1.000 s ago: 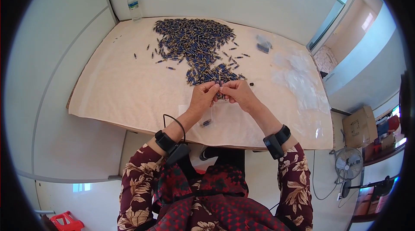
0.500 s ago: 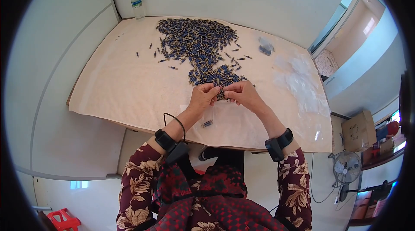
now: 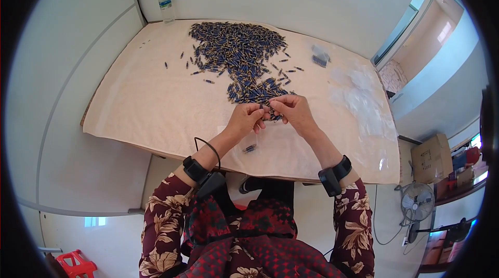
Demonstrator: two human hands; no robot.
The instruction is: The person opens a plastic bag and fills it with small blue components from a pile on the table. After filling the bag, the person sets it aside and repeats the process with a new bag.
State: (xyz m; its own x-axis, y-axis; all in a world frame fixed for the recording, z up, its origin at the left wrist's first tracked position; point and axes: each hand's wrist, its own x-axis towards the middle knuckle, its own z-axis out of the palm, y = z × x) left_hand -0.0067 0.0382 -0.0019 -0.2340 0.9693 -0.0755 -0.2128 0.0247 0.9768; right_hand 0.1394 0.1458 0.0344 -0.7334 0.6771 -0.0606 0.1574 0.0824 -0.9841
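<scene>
A big heap of small blue-and-gold cylindrical pieces (image 3: 236,44) spreads from the back of the table towards me. At its near end my left hand (image 3: 247,119) is closed in a pinch, with one dark small cylinder (image 3: 261,106) showing at the fingertips. Close beside it, my right hand (image 3: 292,113) also pinches, thumb and forefinger together; what lies between them is too small to make out. More pieces lie under and behind both hands. Near my left wrist, a clear plastic bag (image 3: 248,140) lies flat with a few pieces inside.
A cream cloth (image 3: 140,106) covers the table. Clear plastic bags (image 3: 364,96) are spread at the right, with a filled small bag (image 3: 319,59) behind them. A water bottle (image 3: 166,5) stands at the back left. On the floor are a fan (image 3: 417,201) and a cardboard box (image 3: 432,158).
My hands have shifted slightly against each other: the left fingers now sit a little lower, and a dark piece stands out at their tips. The heap looks unchanged.
</scene>
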